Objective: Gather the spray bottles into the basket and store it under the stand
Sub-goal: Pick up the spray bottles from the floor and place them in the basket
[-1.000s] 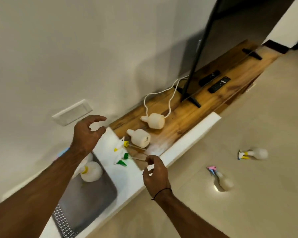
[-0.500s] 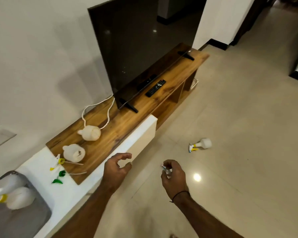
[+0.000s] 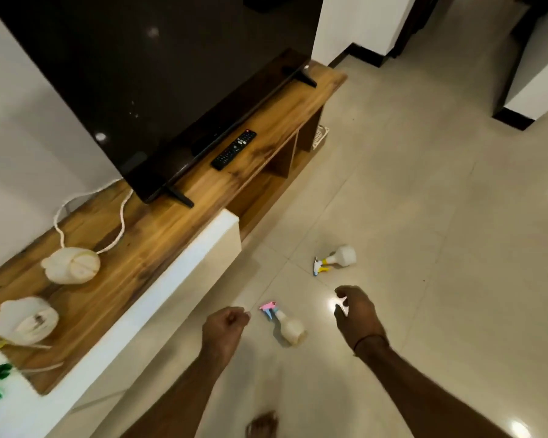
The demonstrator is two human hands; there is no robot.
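Bare and empty, the left hand [image 3: 227, 324] hangs low in the middle of the frame with its fingers curled into a loose fist, holding nothing. To its right the right hand [image 3: 356, 312] hovers over the floor with fingers bent downward in a half-open claw, also holding nothing; a thin dark band circles that wrist.

Between the two hands, a spray bottle with a pink and blue trigger [image 3: 283, 322] lies on its side on the pale tiled floor [image 3: 424, 216], its white body pointing toward the lower right. A second spray bottle with a yellow and blue trigger [image 3: 336, 262] lies on its side a little higher in the frame, above the right hand and apart from it. A bare foot [image 3: 261, 426] shows at the bottom edge.

Left of the hands runs a wooden TV stand [image 3: 159, 235] with a white front panel along its near edge. Two white bottle bodies [image 3: 72, 265] lie on its top at the left, and detached trigger heads in yellow and green sit at the far left edge. A white cable [image 3: 121, 216] loops across the wood. A dark television [image 3: 159, 83] stands on the stand, with a black remote [image 3: 233, 149] in front of it. A pale latticed basket [image 3: 320, 137] peeks out past the stand's far end, mostly hidden.
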